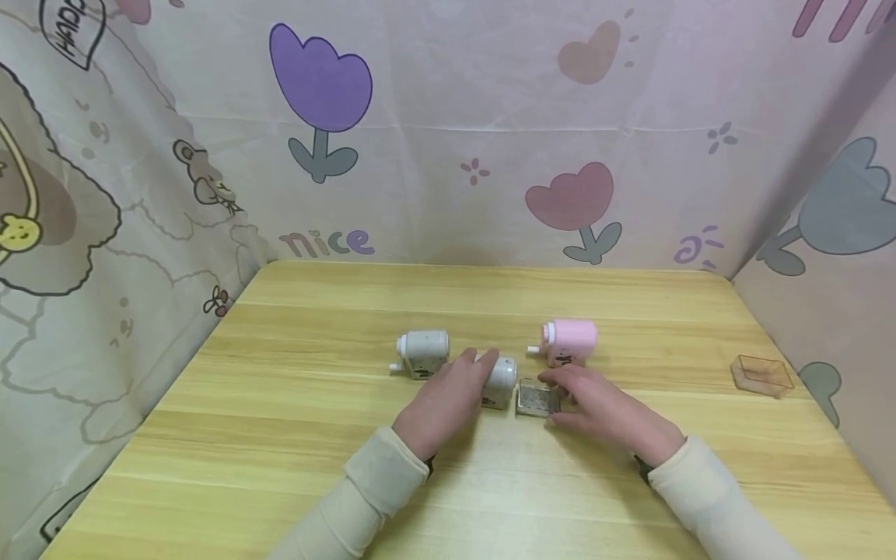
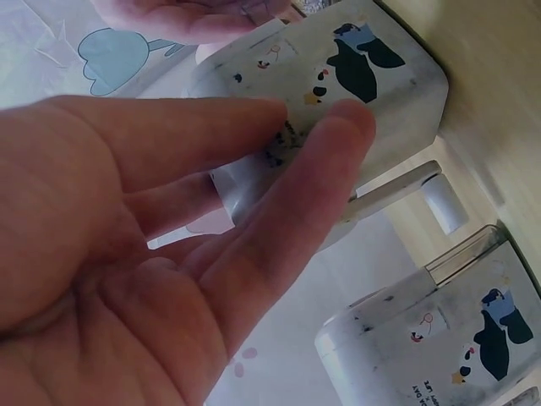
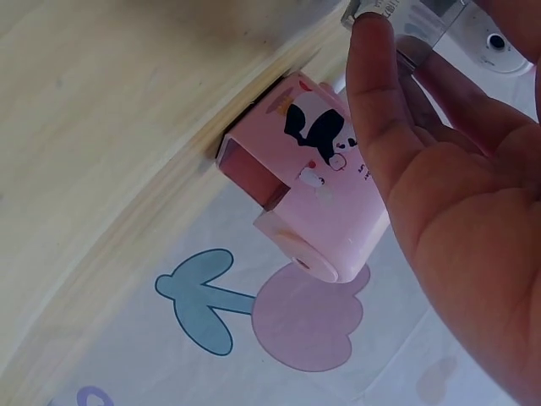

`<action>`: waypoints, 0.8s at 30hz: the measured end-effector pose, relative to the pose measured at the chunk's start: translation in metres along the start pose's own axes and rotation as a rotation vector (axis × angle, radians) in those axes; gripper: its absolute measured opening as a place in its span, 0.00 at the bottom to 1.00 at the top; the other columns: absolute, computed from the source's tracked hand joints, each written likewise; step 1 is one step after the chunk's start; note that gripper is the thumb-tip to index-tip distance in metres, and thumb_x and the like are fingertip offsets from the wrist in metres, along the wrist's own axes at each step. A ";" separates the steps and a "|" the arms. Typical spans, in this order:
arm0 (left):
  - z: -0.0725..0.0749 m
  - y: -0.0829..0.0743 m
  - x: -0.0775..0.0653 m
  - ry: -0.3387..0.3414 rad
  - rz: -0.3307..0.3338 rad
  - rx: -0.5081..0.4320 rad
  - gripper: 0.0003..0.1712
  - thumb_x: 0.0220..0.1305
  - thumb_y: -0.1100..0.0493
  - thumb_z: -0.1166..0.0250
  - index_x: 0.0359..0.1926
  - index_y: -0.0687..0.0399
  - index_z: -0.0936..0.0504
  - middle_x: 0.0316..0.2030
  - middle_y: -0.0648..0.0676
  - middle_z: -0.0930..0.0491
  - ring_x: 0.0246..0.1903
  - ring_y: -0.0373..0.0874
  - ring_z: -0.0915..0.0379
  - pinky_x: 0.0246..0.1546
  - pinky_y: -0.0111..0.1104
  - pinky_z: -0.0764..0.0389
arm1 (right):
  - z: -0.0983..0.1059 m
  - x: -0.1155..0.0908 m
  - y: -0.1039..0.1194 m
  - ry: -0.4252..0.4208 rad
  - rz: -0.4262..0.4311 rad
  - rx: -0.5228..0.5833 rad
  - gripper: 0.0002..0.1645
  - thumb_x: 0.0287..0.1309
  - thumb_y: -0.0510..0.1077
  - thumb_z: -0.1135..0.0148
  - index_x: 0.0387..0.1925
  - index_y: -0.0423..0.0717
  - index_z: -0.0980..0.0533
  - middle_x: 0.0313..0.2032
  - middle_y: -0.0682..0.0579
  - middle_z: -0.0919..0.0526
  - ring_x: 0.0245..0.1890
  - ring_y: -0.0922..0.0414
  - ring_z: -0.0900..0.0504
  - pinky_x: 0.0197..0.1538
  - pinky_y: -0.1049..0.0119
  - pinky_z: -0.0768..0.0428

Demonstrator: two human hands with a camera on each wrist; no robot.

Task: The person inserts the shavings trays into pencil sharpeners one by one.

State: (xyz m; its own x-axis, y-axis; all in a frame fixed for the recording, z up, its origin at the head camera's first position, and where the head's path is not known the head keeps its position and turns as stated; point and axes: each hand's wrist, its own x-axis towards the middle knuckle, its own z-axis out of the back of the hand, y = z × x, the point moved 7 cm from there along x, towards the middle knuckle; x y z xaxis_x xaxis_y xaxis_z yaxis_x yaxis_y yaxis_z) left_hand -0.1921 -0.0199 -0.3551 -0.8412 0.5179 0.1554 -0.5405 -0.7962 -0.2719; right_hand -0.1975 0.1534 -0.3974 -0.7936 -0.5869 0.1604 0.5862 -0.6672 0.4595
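Observation:
My left hand (image 1: 448, 400) grips a white crank pencil sharpener (image 1: 500, 381) printed with a cartoon panda. In the left wrist view the thumb and fingers lie across the printed side of that sharpener (image 2: 397, 101). My right hand (image 1: 602, 400) pinches a clear shavings drawer (image 1: 537, 399) with grey dust in it, just right of the gripped sharpener. The drawer (image 3: 423, 24) shows at the fingertips in the right wrist view. A second white sharpener (image 1: 427, 351) stands left of my left hand. Behind my right hand stands a pink sharpener (image 1: 574, 338), its drawer slot open and facing right.
A clear orange-tinted drawer (image 1: 761, 377) lies near the right edge of the wooden table (image 1: 280, 451). Printed cloth (image 1: 448, 93) hangs behind the table and at both sides.

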 end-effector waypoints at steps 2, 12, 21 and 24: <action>0.000 0.000 0.000 -0.003 -0.001 0.004 0.27 0.61 0.72 0.46 0.63 0.58 0.31 0.44 0.63 0.23 0.28 0.49 0.24 0.26 0.34 0.22 | 0.000 0.000 0.000 -0.003 0.001 -0.002 0.35 0.44 0.44 0.27 0.55 0.35 0.28 0.46 0.45 0.21 0.41 0.56 0.23 0.46 0.61 0.21; 0.000 0.000 0.000 0.013 0.020 0.008 0.27 0.64 0.71 0.48 0.65 0.57 0.32 0.47 0.65 0.24 0.33 0.52 0.22 0.32 0.37 0.19 | 0.001 0.002 0.000 0.002 -0.005 0.008 0.36 0.45 0.47 0.27 0.55 0.36 0.28 0.46 0.46 0.21 0.40 0.56 0.22 0.46 0.60 0.21; 0.000 0.000 -0.002 0.033 0.035 0.009 0.27 0.67 0.70 0.50 0.66 0.56 0.34 0.51 0.65 0.24 0.36 0.53 0.21 0.37 0.39 0.19 | 0.004 0.007 0.003 0.004 -0.011 0.003 0.35 0.44 0.48 0.26 0.54 0.37 0.27 0.46 0.46 0.20 0.40 0.56 0.23 0.44 0.61 0.21; 0.000 0.000 -0.002 0.040 0.035 0.013 0.27 0.67 0.70 0.51 0.66 0.56 0.34 0.51 0.66 0.25 0.36 0.53 0.21 0.38 0.39 0.19 | 0.004 0.007 0.003 0.001 -0.011 0.000 0.35 0.44 0.48 0.26 0.53 0.37 0.27 0.45 0.47 0.21 0.39 0.56 0.23 0.44 0.61 0.21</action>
State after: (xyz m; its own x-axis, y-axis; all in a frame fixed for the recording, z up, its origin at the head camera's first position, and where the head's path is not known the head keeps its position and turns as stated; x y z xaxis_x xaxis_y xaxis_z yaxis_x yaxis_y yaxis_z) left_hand -0.1907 -0.0208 -0.3558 -0.8585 0.5014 0.1080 -0.5110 -0.8180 -0.2643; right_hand -0.2023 0.1488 -0.3917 -0.8001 -0.5796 0.1546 0.5772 -0.6739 0.4611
